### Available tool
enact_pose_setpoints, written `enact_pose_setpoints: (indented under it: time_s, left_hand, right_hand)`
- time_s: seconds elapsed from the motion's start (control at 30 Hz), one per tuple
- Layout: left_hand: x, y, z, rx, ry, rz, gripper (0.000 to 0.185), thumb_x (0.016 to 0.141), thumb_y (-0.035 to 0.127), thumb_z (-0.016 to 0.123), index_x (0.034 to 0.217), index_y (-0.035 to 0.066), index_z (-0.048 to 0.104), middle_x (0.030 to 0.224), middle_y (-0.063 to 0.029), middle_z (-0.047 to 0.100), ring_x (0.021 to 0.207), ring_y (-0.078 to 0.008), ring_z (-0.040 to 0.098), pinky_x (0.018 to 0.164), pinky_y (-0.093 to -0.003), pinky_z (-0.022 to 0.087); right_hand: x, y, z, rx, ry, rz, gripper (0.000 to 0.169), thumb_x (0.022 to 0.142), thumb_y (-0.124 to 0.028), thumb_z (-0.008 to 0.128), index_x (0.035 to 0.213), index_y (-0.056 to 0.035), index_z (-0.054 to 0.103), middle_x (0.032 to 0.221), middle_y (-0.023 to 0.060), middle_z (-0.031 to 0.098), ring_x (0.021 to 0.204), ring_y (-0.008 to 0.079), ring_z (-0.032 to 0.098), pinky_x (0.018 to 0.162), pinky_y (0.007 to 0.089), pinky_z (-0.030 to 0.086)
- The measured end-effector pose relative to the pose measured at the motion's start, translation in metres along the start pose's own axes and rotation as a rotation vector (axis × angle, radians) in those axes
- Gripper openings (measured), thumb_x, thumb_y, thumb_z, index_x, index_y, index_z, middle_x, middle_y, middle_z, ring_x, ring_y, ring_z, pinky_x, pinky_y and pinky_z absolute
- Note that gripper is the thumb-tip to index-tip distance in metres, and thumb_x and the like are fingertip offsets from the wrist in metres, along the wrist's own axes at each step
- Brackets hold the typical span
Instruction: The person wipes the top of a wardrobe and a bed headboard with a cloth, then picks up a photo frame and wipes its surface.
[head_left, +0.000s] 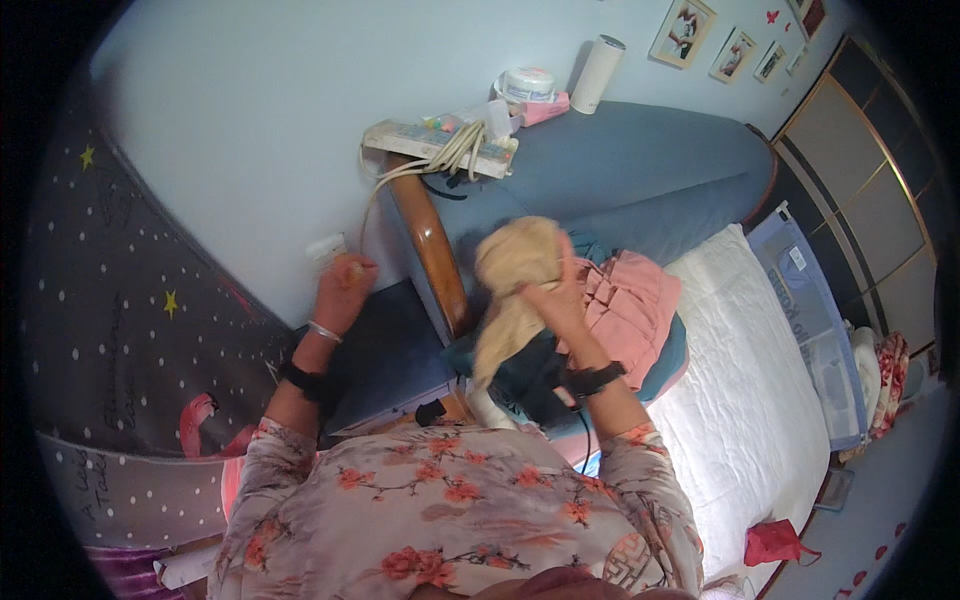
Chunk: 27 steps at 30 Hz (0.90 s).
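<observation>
My right hand grips a tan cloth item, blurred by motion, above a pile of clothes. Beside it on the pile lie a pleated pink garment and dark green cloth. My left hand is raised at the left, fingers curled, in front of the wall near a small white fixture; whether it holds anything cannot be told. Both forearms wear black bands, and a thin bracelet circles my left wrist.
A power strip with coiled cable rests by the headboard's wooden post. On the blue headboard stands a white cylinder. The bed has a white quilt and a blue mesh rail. A dark curtain hangs left.
</observation>
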<state>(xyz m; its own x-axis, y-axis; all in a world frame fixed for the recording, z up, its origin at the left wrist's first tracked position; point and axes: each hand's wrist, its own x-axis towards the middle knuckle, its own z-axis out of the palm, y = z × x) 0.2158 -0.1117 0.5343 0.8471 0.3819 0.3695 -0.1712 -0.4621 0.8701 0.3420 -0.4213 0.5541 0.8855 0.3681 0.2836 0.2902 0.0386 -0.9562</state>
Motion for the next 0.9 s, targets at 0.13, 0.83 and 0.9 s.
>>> enact_pose_setpoints:
  time_s: [0.13, 0.83, 0.9]
  left_hand:
    - [0.029, 0.037, 0.049, 0.145, -0.055, 0.33, 0.01, 0.082, 0.01, 0.063, 0.088, 0.003, 0.059, 0.076, -0.0033, 0.06, 0.068, -0.0145, 0.058, 0.061, -0.0297, 0.047]
    - [0.112, 0.062, 0.114, 0.54, 0.234, 0.538, 0.014, 0.068, -0.002, 0.065, 0.078, 0.006, 0.06, 0.062, -0.0104, 0.054, 0.056, -0.0283, 0.055, 0.051, -0.0356, 0.043]
    - [0.12, 0.068, 0.122, 0.54, 0.23, 0.544, 0.014, 0.069, -0.002, 0.065, 0.079, 0.006, 0.06, 0.063, -0.0107, 0.055, 0.056, -0.0288, 0.054, 0.051, -0.0357, 0.043]
  right_hand:
    - [0.062, 0.01, -0.093, 0.164, 0.275, 0.099, 0.069, 0.072, -0.004, 0.064, 0.134, -0.0009, 0.033, 0.122, 0.0144, 0.05, 0.102, 0.0221, 0.055, 0.083, 0.0306, 0.048]
    - [0.297, 0.065, -0.144, -0.798, 0.46, -0.165, 0.059, 0.065, -0.023, 0.068, 0.119, -0.0047, 0.052, 0.108, 0.0255, 0.053, 0.101, 0.0389, 0.051, 0.088, 0.0432, 0.042]
    - [0.261, 0.067, -0.113, -0.683, 0.377, -0.328, 0.059, 0.063, -0.017, 0.071, 0.118, -0.0052, 0.052, 0.106, 0.024, 0.053, 0.102, 0.0396, 0.05, 0.088, 0.0424, 0.042]
